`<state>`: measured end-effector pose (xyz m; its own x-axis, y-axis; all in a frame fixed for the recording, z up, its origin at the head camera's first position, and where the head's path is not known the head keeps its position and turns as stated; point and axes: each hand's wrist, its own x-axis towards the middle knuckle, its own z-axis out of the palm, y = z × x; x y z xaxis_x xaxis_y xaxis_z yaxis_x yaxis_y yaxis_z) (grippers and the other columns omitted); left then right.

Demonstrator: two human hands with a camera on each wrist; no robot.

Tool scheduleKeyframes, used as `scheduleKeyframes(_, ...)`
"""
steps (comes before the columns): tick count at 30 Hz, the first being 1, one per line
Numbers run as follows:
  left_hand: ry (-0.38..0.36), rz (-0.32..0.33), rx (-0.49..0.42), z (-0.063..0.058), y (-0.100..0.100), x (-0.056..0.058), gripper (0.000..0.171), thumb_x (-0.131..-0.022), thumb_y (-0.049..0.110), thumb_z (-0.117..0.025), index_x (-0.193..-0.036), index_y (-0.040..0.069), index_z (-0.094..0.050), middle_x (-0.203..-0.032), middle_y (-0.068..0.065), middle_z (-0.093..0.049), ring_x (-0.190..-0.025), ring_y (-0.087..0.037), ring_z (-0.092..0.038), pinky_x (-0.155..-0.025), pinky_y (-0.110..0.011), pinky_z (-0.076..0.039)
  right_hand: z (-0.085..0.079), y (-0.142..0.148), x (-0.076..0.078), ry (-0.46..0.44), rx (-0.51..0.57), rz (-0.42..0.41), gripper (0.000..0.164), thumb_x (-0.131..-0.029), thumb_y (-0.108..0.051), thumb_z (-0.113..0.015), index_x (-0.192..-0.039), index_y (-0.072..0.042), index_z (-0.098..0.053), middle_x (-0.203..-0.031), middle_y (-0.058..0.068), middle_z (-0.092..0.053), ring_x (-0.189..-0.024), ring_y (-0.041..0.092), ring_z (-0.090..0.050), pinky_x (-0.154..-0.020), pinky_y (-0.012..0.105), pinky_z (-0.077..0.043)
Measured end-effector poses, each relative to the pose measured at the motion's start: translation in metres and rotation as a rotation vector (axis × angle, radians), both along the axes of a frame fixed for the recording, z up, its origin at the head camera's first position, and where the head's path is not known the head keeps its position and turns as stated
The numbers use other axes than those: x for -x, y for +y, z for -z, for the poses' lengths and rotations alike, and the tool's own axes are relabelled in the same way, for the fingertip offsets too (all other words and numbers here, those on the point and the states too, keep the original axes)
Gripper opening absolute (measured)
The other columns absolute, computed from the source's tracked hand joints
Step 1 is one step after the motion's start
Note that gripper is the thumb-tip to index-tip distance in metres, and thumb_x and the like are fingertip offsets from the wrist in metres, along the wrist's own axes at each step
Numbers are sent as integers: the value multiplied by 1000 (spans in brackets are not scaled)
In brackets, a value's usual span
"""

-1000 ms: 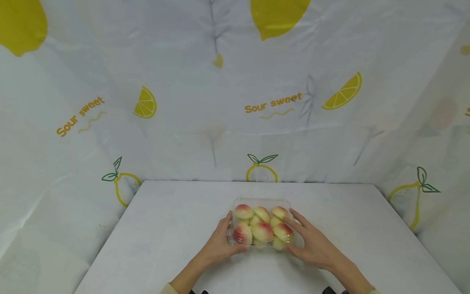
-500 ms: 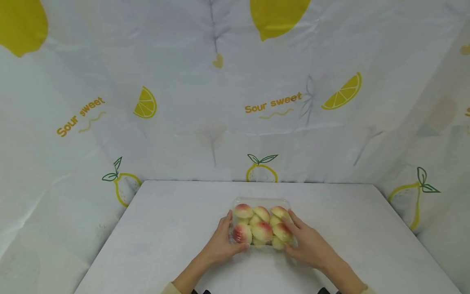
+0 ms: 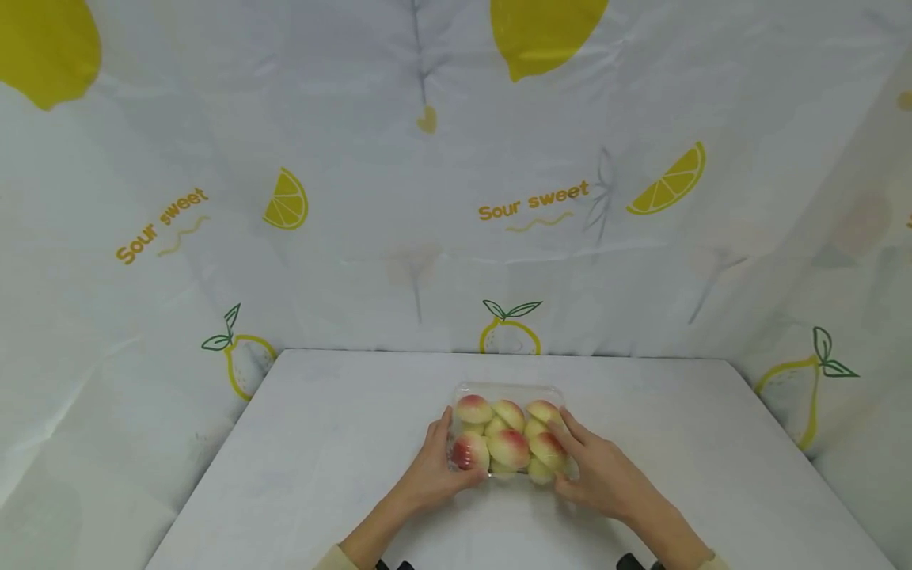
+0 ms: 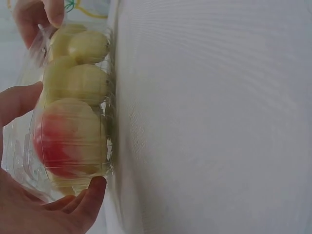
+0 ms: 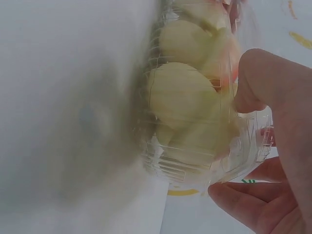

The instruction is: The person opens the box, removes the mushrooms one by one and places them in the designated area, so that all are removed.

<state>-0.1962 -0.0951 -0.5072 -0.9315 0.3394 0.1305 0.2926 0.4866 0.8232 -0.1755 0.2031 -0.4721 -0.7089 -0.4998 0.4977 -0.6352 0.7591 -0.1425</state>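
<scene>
A clear plastic clamshell box (image 3: 509, 389) sits on the white table in the head view. Several peaches (image 3: 509, 449), pale yellow with red blush, fill it and show through the plastic. My left hand (image 3: 431, 471) grips its left side, thumb along the near edge. On the opposite side my right hand (image 3: 602, 475) holds the box, with thumb near the front corner and fingers over the lid. In the left wrist view, left-hand fingertips (image 4: 100, 183) press the box wall beside a blushed peach (image 4: 70, 139). The right wrist view shows the right hand (image 5: 287, 122) around the rim (image 5: 265, 141).
The white tabletop (image 3: 321, 427) spreads to both sides of the box. Behind it hangs a white sheet (image 3: 356, 198) printed with lemons and lettering. Small dark objects (image 3: 629, 562) show at the bottom edge of the head view.
My right hand has moved slightly left, closer in against the box. The box has barely shifted, and my left hand keeps its place on it.
</scene>
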Motion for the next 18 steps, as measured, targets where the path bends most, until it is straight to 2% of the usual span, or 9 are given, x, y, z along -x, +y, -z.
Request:
scheduleKeyframes(7, -12, 1, -13, 2, 1, 0, 114, -84, 44, -80, -159, -6, -11, -152, -23, -33, -132, -38, -46, -102, -57, -43, 1, -1, -1, -88, 0, 31, 74, -70, -8, -78, -140, 4, -56, -142, 32, -52, -63, 5, -43, -58, 23, -43)
scheduleKeyframes(10, -9, -5, -10, 3, 1, 1, 114, -83, 45, -80, -159, -5, -10, -153, -23, -33, -131, -37, -47, -102, -57, -43, 1, -1, -1, -98, 9, 37, 73, -71, -8, -78, -140, 3, -57, -142, 31, -52, -63, 4, -41, -57, 23, -41)
scheduleKeyframes(18, -12, -4, -17, 1, 3, 0, 115, -81, 42, -81, -159, -5, -11, -151, -25, -33, -133, -41, -46, -105, -60, -40, -3, 3, 0, -102, 63, -19, 67, -70, -9, -75, -135, 4, -62, -138, 32, -56, -53, -5, -23, -50, 19, -32)
